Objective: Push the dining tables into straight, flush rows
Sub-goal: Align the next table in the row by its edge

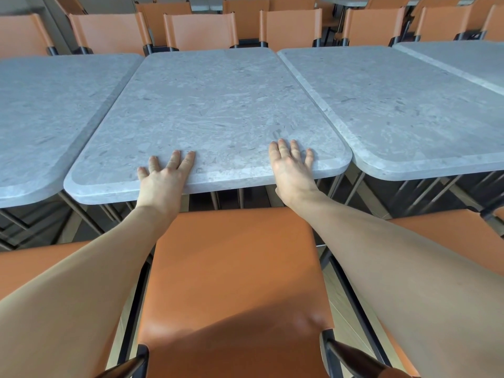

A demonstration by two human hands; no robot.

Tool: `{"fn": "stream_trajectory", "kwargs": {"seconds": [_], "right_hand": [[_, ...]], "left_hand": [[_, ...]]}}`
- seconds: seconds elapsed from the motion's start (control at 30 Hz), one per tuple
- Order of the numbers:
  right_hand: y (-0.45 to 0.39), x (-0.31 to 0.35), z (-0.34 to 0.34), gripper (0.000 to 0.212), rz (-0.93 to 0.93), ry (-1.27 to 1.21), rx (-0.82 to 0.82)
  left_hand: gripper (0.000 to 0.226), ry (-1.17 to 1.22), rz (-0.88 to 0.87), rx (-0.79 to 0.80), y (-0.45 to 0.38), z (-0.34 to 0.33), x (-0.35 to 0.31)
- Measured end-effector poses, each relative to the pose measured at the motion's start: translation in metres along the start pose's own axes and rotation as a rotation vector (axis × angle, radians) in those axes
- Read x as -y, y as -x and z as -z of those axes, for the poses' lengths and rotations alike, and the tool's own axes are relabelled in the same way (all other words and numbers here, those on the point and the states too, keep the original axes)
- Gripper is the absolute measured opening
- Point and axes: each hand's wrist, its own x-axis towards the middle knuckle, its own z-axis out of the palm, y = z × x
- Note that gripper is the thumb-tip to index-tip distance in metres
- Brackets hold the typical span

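Observation:
A grey stone-look dining table (215,110) with rounded corners stands straight ahead of me. My left hand (163,177) lies on its near edge, fingers straight on the top. My right hand (290,166) lies on the same edge further right, fingers spread flat, thumb under the rim. A matching table (49,115) adjoins on the left; its near edge lies nearer to me than the middle table's. Another table (395,110) adjoins on the right, with a narrow gap between the tops, and a further one (469,61) follows at the far right.
An orange chair (234,282) stands between me and the table, its seat under my arms. More orange chairs (200,31) line the far side of the row, with further tables and chairs behind. Orange chair seats (436,236) flank me on both sides.

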Motion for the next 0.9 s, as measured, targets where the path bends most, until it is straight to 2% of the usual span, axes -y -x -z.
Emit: {"fn": "stream_trajectory", "kwargs": {"seconds": [0.7,0.9], "right_hand": [[0.04,-0.001,0.002,0.108,-0.009,-0.003,-0.001],[0.046,0.0,0.009,0.108,-0.007,-0.021,0.024]], "left_hand": [[0.105,0.025,0.004,-0.036,0.044,0.003,-0.006],[0.108,0.014,0.004,0.006,0.049,0.008,-0.006]]}}
